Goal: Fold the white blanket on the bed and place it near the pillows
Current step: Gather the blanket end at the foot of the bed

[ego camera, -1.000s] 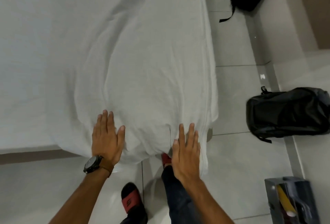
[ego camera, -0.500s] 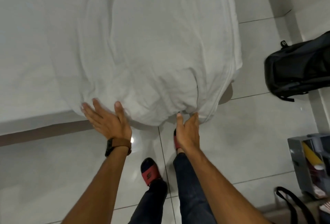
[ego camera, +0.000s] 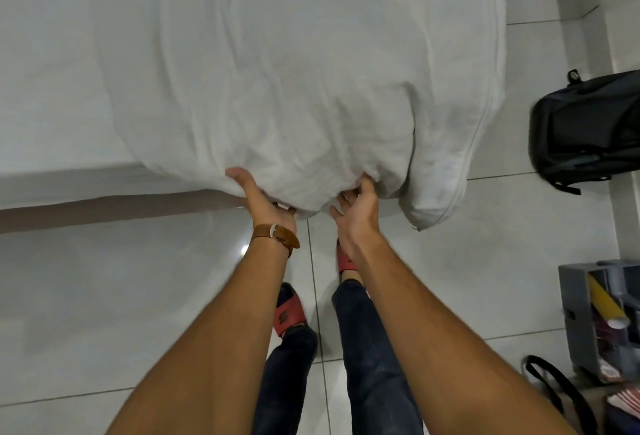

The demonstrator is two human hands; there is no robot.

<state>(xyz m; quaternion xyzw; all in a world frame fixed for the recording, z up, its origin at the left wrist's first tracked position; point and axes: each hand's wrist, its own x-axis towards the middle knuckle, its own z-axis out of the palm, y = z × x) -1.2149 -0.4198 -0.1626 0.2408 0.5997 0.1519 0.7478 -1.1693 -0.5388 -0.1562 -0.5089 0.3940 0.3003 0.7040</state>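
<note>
The white blanket (ego camera: 294,88) lies rumpled over the bed (ego camera: 52,88), and its near end hangs over the bed's foot edge. My left hand (ego camera: 263,199), with a brown watch strap on the wrist, grips the hanging edge from below, thumb on top. My right hand (ego camera: 356,209) clutches the same edge a little to the right, fingers curled into the cloth. A loose corner of the blanket (ego camera: 433,199) droops to the right of my right hand. No pillows are in view.
A black backpack (ego camera: 585,129) lies on the tiled floor at the right. A grey box (ego camera: 602,317) with rolls in it and a black strap (ego camera: 561,389) are at the lower right. My feet in red slippers (ego camera: 289,317) stand close to the bed's foot.
My hands slid from lying flat on top of the blanket down to its hanging edge and closed on it. The view tilted down toward the floor.
</note>
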